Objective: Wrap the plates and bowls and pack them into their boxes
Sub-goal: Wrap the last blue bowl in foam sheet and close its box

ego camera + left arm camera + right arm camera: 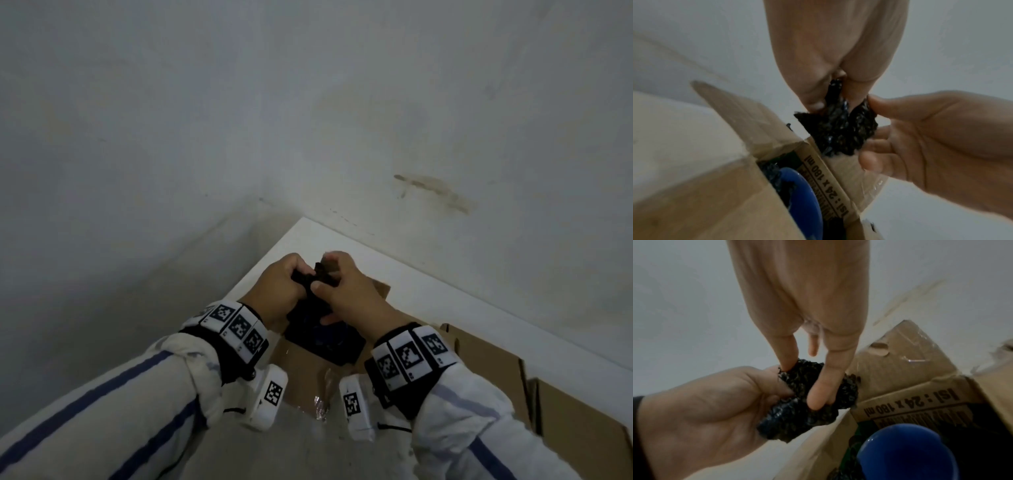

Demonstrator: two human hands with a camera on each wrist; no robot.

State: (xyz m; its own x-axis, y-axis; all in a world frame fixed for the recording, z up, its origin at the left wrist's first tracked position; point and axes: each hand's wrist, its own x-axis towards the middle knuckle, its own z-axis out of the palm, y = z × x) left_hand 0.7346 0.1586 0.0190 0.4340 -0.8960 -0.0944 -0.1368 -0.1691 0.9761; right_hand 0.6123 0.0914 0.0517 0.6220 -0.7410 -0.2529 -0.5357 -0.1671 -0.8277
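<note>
Both hands hold a crumpled piece of black bubble wrap (pixel 317 274) above an open cardboard box (pixel 298 377). My left hand (pixel 284 284) grips one end of the wrap (pixel 840 129) with curled fingers. My right hand (pixel 346 287) pinches the other end of the wrap (pixel 809 402) between thumb and fingers. A blue bowl (pixel 801 194) sits inside the box (pixel 705 194), partly among more black wrap. The right wrist view shows the bowl (pixel 906 454) below the box's printed flap (pixel 910 402). In the head view the box's contents look dark and are half hidden by my hands.
The box stands on a white surface (pixel 411 284) in a corner between two grey walls. More brown cardboard (pixel 565 428) lies to the right of it. Clear tape (pixel 322 401) hangs from the near flap. The box's flaps stand open around the opening.
</note>
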